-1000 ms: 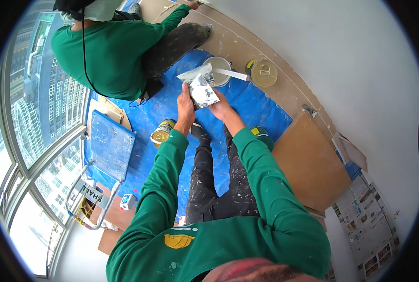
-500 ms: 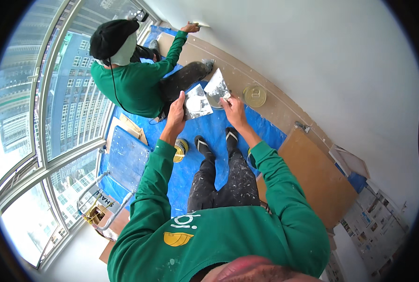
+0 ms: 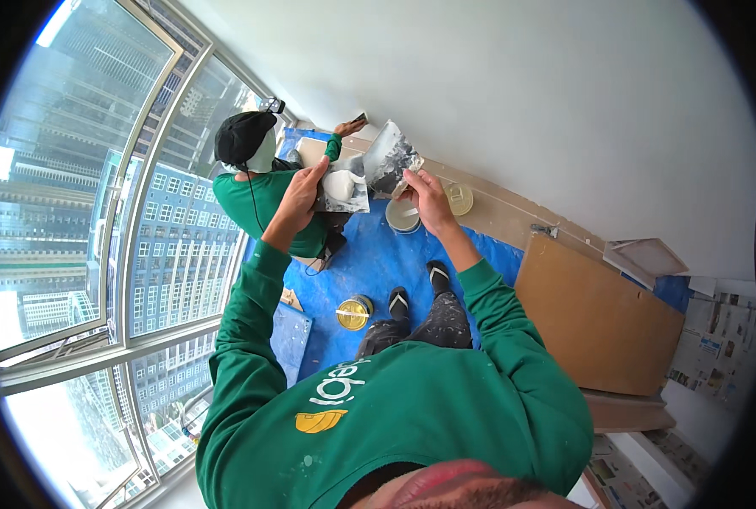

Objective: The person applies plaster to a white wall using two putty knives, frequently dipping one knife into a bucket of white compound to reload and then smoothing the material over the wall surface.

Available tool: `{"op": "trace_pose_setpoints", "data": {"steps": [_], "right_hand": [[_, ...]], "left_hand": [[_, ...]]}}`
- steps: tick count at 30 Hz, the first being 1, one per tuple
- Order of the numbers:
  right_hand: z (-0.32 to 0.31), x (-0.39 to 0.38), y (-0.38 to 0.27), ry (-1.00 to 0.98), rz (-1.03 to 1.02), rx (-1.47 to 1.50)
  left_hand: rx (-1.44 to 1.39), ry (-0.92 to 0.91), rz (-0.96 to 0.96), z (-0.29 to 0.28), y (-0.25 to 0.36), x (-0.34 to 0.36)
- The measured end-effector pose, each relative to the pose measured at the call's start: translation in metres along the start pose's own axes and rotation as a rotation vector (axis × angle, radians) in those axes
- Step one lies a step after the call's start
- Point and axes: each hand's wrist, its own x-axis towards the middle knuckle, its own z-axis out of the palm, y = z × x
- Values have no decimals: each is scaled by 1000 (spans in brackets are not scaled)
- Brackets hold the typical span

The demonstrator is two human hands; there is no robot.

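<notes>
My left hand (image 3: 300, 200) grips one edge of a flat metal putty blade (image 3: 358, 203). A mound of white putty (image 3: 340, 184) lies on that blade. Closed on the corner of a second wide putty blade (image 3: 389, 157) is my right hand (image 3: 428, 200); this blade is smeared with white and dark patches and tilts upward. The two blades are close together, their edges nearly meeting in the picture; whether they touch I cannot tell. Behind and below them stands an open pail (image 3: 403, 217), whose top shows pale material.
A co-worker (image 3: 263, 191) in green sits at the far left, reaching toward the white wall (image 3: 522, 102). Blue sheeting (image 3: 344, 254) covers the floor. A gold-lidded can (image 3: 354, 313), another round lid (image 3: 459, 199), and a brown board (image 3: 594, 314) stand around me. Windows (image 3: 166, 212) line the left.
My view has shifted, with more window showing at left. Both blades have moved slightly higher in the picture, and the right blade's face now shows dark smears. The co-worker's hand has turned against the wall.
</notes>
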Motion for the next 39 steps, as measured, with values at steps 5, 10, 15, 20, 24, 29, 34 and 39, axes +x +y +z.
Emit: {"op": "trace_pose_setpoints", "data": {"steps": [5, 10, 15, 20, 24, 29, 34, 39], "right_hand": [[54, -46, -60, -129, -177, 12], [75, -95, -101, -65, -352, 100], [66, -162, -153, 55, -590, 16], [32, -252, -209, 282, -807, -53], [-1, -324, -239, 443, -1019, -64], [0, -401, -276, 776, -1294, -266], [-32, -465, -293, 890, -1492, -519], [-63, -517, -304, 863, -1479, -776]], "left_hand": [[200, 7, 233, -6, 77, -40], [335, -94, 475, 39, 134, -91], [332, -133, 649, 106, 155, -116], [55, -353, 662, 227, 158, -163], [-23, -494, 654, 325, 134, -190], [-139, -607, 593, 438, 80, -216], [-133, -710, 554, 531, 26, -256], [-137, -788, 436, 593, -2, -292]]}}
